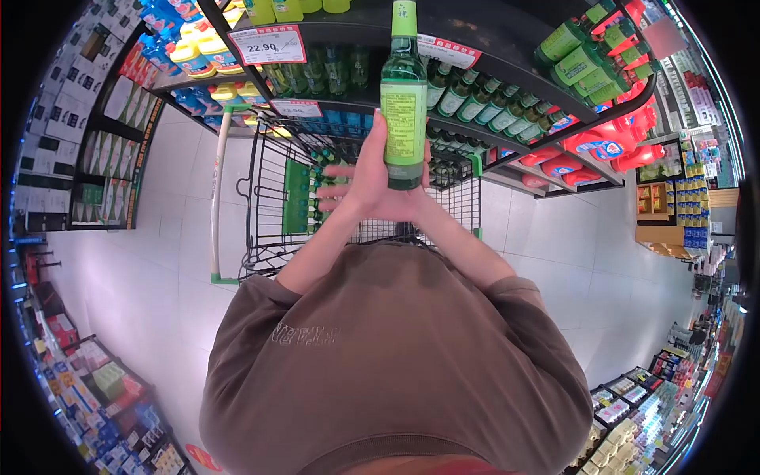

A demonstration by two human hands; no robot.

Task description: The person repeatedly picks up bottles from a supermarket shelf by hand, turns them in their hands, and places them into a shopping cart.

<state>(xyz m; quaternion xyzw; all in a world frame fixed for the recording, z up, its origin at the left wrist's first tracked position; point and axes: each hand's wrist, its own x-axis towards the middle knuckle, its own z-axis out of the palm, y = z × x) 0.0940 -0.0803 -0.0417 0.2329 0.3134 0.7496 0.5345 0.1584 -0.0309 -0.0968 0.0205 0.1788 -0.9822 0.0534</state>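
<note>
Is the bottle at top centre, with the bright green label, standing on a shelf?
No, the left hand grips the bottle, out in front of the shelves.

Garment: dark brown, loose-fitting fabric T-shirt (412,340). Sleeves (546,348): two, wide, short, plain-hemmed. Neckline: curved, ribbed collar band (380,445), near side. Marking: pale-outlined lettering (307,334), left chest.

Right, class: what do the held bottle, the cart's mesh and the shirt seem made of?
Green bottle: probably glass, being glossy and translucent. Cart's mesh: likely dark-coated metal, thin and wiry. Brown shirt: matte fabric, softly creased; fibre unclear.
</note>
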